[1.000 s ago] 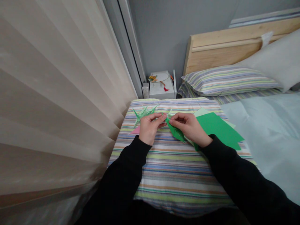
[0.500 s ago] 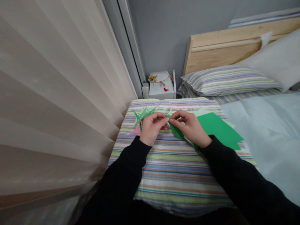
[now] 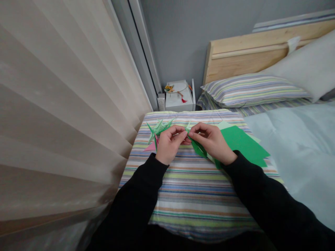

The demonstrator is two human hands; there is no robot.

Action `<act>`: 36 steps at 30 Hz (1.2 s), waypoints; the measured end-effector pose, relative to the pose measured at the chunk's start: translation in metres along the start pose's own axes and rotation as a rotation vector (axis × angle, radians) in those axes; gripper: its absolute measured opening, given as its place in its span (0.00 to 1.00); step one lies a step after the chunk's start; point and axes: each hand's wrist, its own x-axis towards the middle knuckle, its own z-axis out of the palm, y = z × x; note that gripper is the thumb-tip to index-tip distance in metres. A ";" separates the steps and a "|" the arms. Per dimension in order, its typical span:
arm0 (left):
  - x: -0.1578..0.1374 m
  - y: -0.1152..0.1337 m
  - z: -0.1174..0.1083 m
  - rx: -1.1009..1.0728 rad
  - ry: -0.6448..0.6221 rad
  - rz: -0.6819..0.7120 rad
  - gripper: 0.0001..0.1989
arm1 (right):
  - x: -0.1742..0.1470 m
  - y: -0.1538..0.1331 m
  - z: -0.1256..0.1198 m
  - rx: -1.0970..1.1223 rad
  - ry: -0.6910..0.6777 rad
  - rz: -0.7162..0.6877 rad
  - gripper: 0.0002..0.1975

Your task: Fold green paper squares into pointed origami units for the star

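Observation:
Between my two hands is a folded piece of green paper (image 3: 198,147), its wider part hanging below the right fingers. My left hand (image 3: 172,142) pinches its tip with thumb and forefinger. Right beside it, my right hand (image 3: 210,141) pinches the same paper, the fingertips of both hands almost touching. Folded green paper figures (image 3: 160,127) lie just beyond my left hand, with a pink folded paper (image 3: 150,147) at its left. To the right of my right hand lies a stack of green paper sheets (image 3: 244,144), partly hidden by that hand and sleeve.
A striped cloth (image 3: 201,195) covers the surface under my hands. Pleated curtains (image 3: 65,104) hang close on the left. Behind stands a white bedside cabinet (image 3: 179,101) with small items on it. A bed with a striped pillow (image 3: 256,91) and pale blue cover (image 3: 300,139) is at right.
Both hands keep their pinch on the green paper, with small finger shifts. The paper's hanging part has turned and opened slightly. The whole view has shifted a little.

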 end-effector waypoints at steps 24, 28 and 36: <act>-0.004 0.003 0.006 0.055 0.098 0.034 0.12 | -0.002 0.000 0.004 -0.073 -0.061 -0.031 0.06; -0.001 0.001 0.003 0.041 0.114 0.046 0.14 | -0.003 -0.002 0.006 -0.064 -0.069 -0.012 0.07; 0.001 -0.001 0.002 -0.031 0.158 0.135 0.14 | -0.006 -0.005 0.010 -0.035 -0.040 -0.073 0.06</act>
